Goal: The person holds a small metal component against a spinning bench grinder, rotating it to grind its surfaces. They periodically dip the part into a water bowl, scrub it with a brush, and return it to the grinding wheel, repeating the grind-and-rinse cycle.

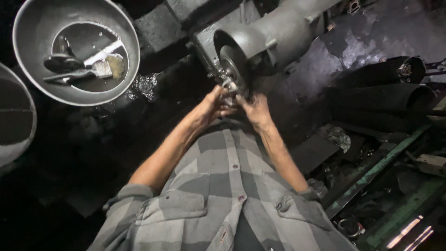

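Both hands meet at the open end of a heavy grey metal housing [274, 35], a tube-like casting lying on a dark, oily floor. Its long axis runs from upper right down toward the person, and the round flanged face [233, 65] points at the person's chest. Left hand [211, 108] comes in from the left, fingers curled and pressed together around a small metal part [229, 87] at the lower edge of the face. Right hand [254, 109] closes in from the right, fingers bent against the same spot; whether they pinch the part or only press on it cannot be told, since the fingertips are hidden by grime and shadow. The hands touch one another. Sleeves of a grey checked shirt [223, 195] are rolled up. Upper left, well apart: a grey metal basin [28, 69] holding dark liquid, a paintbrush [104, 69] and a dark tool. Right: black pipes [385, 95] lying side by side, and green metal rails [371, 174] amid scrap.
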Tool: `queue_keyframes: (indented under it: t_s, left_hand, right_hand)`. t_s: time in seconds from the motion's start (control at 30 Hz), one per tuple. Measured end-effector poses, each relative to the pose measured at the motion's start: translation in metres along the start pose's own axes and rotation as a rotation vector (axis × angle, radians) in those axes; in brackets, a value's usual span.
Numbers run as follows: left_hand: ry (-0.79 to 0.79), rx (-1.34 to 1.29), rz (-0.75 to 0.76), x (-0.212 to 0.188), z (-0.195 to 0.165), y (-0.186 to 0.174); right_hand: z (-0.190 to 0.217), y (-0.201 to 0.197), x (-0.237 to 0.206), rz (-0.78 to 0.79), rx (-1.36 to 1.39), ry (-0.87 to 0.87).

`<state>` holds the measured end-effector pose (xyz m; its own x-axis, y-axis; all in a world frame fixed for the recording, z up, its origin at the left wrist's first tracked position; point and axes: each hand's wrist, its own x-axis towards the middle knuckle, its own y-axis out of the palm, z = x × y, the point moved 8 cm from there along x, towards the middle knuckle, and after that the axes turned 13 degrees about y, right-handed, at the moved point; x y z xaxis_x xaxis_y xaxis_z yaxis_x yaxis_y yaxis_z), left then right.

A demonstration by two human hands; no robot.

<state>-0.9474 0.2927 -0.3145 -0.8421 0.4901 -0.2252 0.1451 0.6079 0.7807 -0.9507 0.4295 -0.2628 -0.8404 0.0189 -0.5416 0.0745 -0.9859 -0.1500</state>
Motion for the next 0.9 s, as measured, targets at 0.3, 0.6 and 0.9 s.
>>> queue_keyframes:
  t_s: [0.3, 0.6, 0.9]
  left_hand:
    - [0.077, -0.121, 0.046, 0.018, -0.025, 0.008]
    - [0.07, -0.204, 0.001, 0.021, -0.011, -0.003]
    - [0.051, -0.081, -0.035, -0.003, -0.004, 0.002]
  right_hand:
    - [0.012, -0.002, -0.03, -0.009, 0.178, -0.124]
    - [0.016, -0.008, -0.022, -0.065, 0.081, -0.119]
    - [0.01, 0.001, -0.019, 0.052, 0.037, -0.031]
